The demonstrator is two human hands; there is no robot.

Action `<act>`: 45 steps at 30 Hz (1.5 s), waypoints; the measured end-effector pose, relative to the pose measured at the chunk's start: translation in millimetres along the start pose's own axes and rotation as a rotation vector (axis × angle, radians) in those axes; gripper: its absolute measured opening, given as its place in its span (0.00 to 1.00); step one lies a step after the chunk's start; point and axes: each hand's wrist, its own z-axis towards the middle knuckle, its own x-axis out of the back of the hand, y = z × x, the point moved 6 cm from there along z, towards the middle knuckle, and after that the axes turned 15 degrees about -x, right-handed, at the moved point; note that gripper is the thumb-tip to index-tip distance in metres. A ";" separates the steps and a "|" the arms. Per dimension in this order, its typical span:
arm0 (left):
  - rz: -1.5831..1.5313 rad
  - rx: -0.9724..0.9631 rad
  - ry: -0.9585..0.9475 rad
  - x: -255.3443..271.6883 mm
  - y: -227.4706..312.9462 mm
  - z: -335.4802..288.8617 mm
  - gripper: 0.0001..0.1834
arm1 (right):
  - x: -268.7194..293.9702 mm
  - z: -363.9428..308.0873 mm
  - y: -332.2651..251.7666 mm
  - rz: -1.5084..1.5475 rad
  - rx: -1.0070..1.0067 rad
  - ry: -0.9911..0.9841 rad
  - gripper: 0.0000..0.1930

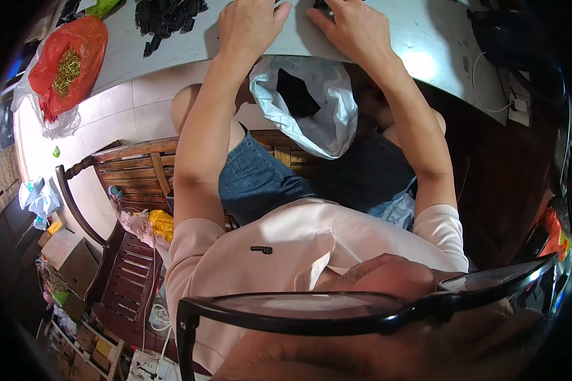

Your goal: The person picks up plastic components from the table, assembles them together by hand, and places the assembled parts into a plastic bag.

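At the top edge, my left hand (251, 28) lies over the pale tabletop (121, 51), thumb out to the right. Its other fingers are cut off by the picture's edge. My right hand (359, 28) is a short way to the right, its thumb pointing left. A small black piece (322, 4) shows between that thumb and the fingers; only part of it is in view. Left of my left hand lies a heap of black plastic pieces (165, 19). Below the table edge, between my knees, hangs an open white plastic bag (337, 120) with something black (297, 94) inside.
A red plastic bag (89, 47) of small brass-coloured parts (67, 73) sits at the table's left end. A white cable (480, 95) hangs off the right end. Behind on the left stand a wooden bench (130, 267) and a cardboard box (70, 260).
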 end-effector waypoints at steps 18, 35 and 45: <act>-0.114 -0.037 -0.085 0.1 9.8 -8.2 0.09 | 2.2 6.5 30.8 -0.199 -0.258 -0.125 0.12; -0.197 0.035 -0.152 1.3 15.6 -5.2 0.10 | -15.4 18.1 73.0 0.471 -0.644 -0.413 0.10; -0.195 -0.017 -0.131 -0.9 12.3 -10.1 0.10 | 4.6 19.6 32.7 0.041 -0.155 -0.051 0.13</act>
